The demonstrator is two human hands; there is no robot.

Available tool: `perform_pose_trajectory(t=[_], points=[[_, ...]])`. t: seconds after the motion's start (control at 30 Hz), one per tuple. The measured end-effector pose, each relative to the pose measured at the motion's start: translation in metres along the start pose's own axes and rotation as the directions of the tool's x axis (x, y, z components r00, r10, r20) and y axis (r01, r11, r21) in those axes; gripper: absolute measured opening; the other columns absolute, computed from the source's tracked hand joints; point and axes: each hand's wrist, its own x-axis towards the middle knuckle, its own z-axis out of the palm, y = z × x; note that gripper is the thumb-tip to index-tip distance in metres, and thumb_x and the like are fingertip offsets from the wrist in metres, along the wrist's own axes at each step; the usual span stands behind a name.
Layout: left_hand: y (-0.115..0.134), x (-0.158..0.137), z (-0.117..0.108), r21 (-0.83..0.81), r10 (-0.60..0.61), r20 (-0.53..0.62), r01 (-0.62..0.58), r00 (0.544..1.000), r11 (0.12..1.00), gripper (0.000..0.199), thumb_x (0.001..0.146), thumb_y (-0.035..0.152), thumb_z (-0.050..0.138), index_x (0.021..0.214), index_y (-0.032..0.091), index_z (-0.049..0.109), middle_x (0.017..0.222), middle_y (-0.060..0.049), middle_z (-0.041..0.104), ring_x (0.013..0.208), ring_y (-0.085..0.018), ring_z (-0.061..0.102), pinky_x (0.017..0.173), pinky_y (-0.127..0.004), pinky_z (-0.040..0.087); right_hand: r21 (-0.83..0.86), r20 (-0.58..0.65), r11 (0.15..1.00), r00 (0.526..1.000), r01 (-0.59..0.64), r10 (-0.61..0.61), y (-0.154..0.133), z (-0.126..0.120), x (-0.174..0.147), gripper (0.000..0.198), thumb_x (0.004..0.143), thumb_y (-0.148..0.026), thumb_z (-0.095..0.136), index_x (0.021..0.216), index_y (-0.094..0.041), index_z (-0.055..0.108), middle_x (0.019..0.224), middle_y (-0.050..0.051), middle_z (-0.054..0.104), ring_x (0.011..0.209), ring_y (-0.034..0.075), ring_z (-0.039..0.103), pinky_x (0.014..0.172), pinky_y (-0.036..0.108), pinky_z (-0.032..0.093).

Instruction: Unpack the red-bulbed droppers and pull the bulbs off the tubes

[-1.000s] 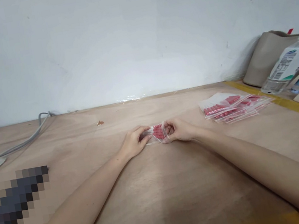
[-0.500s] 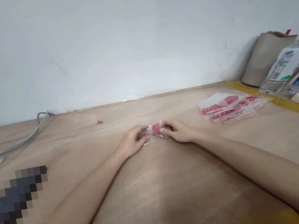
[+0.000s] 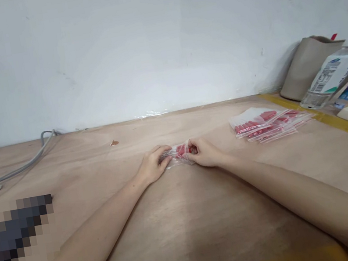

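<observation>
In the middle of the table lies a clear plastic bag (image 3: 176, 162) with red-ended pieces (image 3: 182, 150) inside, their thin pale shafts pointing left. My left hand (image 3: 156, 164) is closed on the bag's left end, thumb and fingers around the shafts. With a pinch of thumb and fingers, my right hand (image 3: 203, 152) grips the bag's right end, beside the red parts. Its fingertips are partly hidden by the plastic. What exactly the red-ended pieces are is too small to tell.
Several zip bags (image 3: 269, 123) with similar red pieces lie piled at right. Beyond yellow tape (image 3: 339, 121) stand a water bottle (image 3: 331, 73), a beige container (image 3: 294, 70) and packages. A grey cable (image 3: 29, 164) and a pixelated dark object (image 3: 15, 241) are at left.
My right hand has shifted slightly left, further over the bag's end, and the red parts look straighter. My left hand keeps its hold. The whole view has shifted very slightly.
</observation>
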Motion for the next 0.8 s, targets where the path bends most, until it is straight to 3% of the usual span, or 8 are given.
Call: perform_pose_trajectory(t=[0.2,0.37,0.6,0.7,0.8], points=[[0.001,0.000,-0.001,0.003,-0.051,0.031,0.051,0.998,0.999,0.024,0.081,0.029,0.050,0.101,0.019,0.058,0.101,-0.004,0.062,0.090,-0.017,0.059,0.080,-0.030,0.048,0.013,0.045,1.000,0.999,-0.029,0.028,-0.005,-0.003,-0.002,0.020,0.061,-0.027,0.068,0.076,-0.017,0.059,0.071,-0.001,0.060,0.064,0.011,0.051,0.060,0.022,0.036],[0.000,-0.001,-0.001,-0.005,-0.067,0.048,0.068,0.997,0.998,0.026,0.081,0.031,0.049,0.103,0.019,0.058,0.102,-0.005,0.062,0.089,-0.017,0.059,0.078,-0.029,0.048,-0.044,-0.002,0.999,1.000,-0.024,0.024,-0.007,0.000,-0.002,0.016,0.059,-0.023,0.064,0.072,-0.018,0.057,0.067,-0.001,0.059,0.061,0.010,0.049,0.058,0.022,0.035],[-0.006,-0.001,-0.001,-0.001,-0.126,0.064,0.126,0.990,0.992,0.030,0.081,0.034,0.049,0.106,0.019,0.057,0.105,-0.005,0.062,0.089,-0.018,0.059,0.078,-0.030,0.049,0.161,-0.094,0.987,0.995,-0.008,0.024,0.015,-0.006,0.003,0.015,0.059,-0.018,0.057,0.073,-0.019,0.050,0.063,-0.004,0.054,0.053,0.009,0.046,0.050,0.021,0.035],[-0.011,-0.001,-0.005,0.060,-0.127,0.075,0.122,0.989,0.991,0.032,0.081,0.034,0.048,0.107,0.018,0.057,0.106,-0.005,0.062,0.088,-0.018,0.060,0.080,-0.030,0.048,0.403,-0.051,0.910,0.990,-0.098,0.130,0.021,-0.016,0.005,0.022,0.057,-0.013,0.057,0.074,-0.020,0.045,0.060,-0.007,0.052,0.051,0.008,0.047,0.048,0.020,0.037],[-0.015,-0.001,-0.008,0.163,-0.107,0.071,0.094,0.992,0.982,0.032,0.079,0.032,0.047,0.106,0.019,0.059,0.107,-0.005,0.063,0.089,-0.019,0.060,0.083,-0.032,0.047,0.669,0.063,0.715,0.974,-0.202,0.216,0.021,-0.024,0.005,0.028,0.055,-0.008,0.057,0.076,-0.021,0.043,0.062,-0.006,0.055,0.054,0.009,0.054,0.053,0.022,0.044]])
